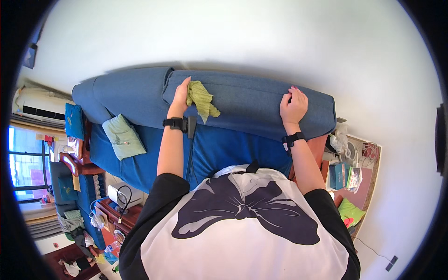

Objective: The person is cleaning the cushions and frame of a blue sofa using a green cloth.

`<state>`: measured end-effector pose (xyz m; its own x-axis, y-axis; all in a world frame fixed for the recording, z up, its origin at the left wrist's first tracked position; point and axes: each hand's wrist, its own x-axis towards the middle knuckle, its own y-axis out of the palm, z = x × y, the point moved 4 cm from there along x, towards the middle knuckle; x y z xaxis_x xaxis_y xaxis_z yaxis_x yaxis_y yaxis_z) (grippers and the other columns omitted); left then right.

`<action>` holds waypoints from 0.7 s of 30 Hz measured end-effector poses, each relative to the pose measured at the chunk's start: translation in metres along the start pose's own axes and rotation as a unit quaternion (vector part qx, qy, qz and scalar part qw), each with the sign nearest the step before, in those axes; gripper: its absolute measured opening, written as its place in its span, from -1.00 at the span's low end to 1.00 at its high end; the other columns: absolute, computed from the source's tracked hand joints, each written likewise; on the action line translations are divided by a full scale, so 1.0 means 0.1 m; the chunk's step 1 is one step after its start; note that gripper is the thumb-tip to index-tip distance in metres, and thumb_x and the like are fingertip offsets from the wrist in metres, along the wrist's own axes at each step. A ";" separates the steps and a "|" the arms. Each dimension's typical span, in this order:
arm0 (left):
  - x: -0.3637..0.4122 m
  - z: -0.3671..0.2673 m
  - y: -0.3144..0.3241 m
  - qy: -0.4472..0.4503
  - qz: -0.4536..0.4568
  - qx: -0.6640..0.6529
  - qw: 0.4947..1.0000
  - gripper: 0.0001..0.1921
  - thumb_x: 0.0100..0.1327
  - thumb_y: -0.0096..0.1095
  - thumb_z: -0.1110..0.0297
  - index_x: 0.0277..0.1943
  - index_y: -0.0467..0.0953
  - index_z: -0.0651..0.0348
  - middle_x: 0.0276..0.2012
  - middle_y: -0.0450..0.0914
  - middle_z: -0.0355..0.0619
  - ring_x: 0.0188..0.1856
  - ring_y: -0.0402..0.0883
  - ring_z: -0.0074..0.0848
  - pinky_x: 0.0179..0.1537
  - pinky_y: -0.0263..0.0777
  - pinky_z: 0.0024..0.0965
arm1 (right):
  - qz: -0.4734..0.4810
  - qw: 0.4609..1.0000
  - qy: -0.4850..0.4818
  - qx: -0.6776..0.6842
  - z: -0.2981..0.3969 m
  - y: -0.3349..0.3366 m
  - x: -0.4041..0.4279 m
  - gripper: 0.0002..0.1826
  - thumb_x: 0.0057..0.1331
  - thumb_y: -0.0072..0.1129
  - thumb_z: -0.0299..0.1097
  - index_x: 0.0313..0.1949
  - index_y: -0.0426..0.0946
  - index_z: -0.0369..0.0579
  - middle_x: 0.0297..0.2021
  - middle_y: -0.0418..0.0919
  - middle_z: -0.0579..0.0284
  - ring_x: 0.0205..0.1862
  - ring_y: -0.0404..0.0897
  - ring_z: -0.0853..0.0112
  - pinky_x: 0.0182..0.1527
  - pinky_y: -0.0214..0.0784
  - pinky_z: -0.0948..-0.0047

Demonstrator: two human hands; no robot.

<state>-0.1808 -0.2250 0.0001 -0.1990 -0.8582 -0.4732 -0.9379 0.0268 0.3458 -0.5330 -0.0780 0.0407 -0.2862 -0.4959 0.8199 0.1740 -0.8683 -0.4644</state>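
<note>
My left hand (pixel 181 93) holds a crumpled yellow-green cloth (pixel 202 99) against the blue fabric backrest (pixel 241 92) of a sofa. The cloth hangs out to the right of my thumb. Farther right, my right hand (pixel 294 106) rests at the same backrest with its fingers curled. Whether those fingers pinch the fabric cannot be made out. Black straps circle both wrists, and the left one (pixel 175 123) carries a small device with a cable. Below the backrest lies the blue seat cover (pixel 224 147), close in front of my body.
A pale green cushion (pixel 124 137) leans on the sofa's left part. At left are a wooden table (pixel 119 210) bearing a white appliance (pixel 124 196), and another sofa (pixel 89 206). To the right, a shelf surface (pixel 362 182) holds boxes, bags and cables. A white wall (pixel 245 35) rises behind the backrest.
</note>
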 end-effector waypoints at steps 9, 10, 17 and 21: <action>-1.25 0.65 -0.75 -0.032 0.002 -0.153 0.988 -0.55 0.36 -0.12 0.05 -0.01 0.47 0.30 -0.14 0.60 -0.01 -0.10 0.58 -0.27 -0.01 0.45 -0.24 | 0.060 0.998 -0.007 0.012 0.00 0.00 0.05 -0.87 0.08 0.08 -0.44 -0.36 0.50 -0.20 -0.34 0.60 0.03 -0.20 0.55 0.20 -0.04 0.30 0.22; -1.41 0.75 -0.94 -0.025 -0.028 -0.174 0.984 -0.54 0.36 -0.14 0.03 -0.02 0.47 0.30 -0.14 0.60 0.00 -0.10 0.58 -0.26 -0.02 0.45 -0.22 | 0.061 0.998 -0.008 0.015 0.03 0.00 0.07 -0.87 0.08 0.08 -0.44 -0.36 0.50 -0.20 -0.34 0.60 0.03 -0.20 0.55 0.20 -0.04 0.30 0.22; -2.09 1.47 -1.82 0.016 -0.219 -0.284 0.933 -0.50 0.35 -0.22 -0.02 -0.07 0.48 0.28 -0.14 0.58 0.03 -0.10 0.57 -0.18 -0.03 0.45 -0.14 | 0.152 0.988 0.010 -0.005 0.14 -0.05 0.17 -0.71 0.12 0.21 -0.19 -0.31 0.46 -0.14 -0.34 0.45 0.08 -0.20 0.41 0.19 -0.12 0.20 0.26; -2.19 1.57 -1.84 0.019 -0.274 -0.305 0.912 -0.51 0.34 -0.21 -0.03 -0.08 0.49 0.25 -0.17 0.58 0.02 -0.12 0.57 -0.17 -0.06 0.47 -0.13 | 0.270 0.958 0.055 -0.076 0.26 -0.08 0.20 -0.64 0.13 0.17 -0.07 -0.33 0.46 -0.14 -0.38 0.43 0.11 -0.22 0.36 0.19 -0.18 0.13 0.21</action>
<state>-0.0094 0.0385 -0.0866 0.2731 -0.6744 -0.6860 -0.5581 -0.6919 0.4580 -0.5152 -0.0805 0.0692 -0.2915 -0.8641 0.4103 0.1884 -0.4724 -0.8610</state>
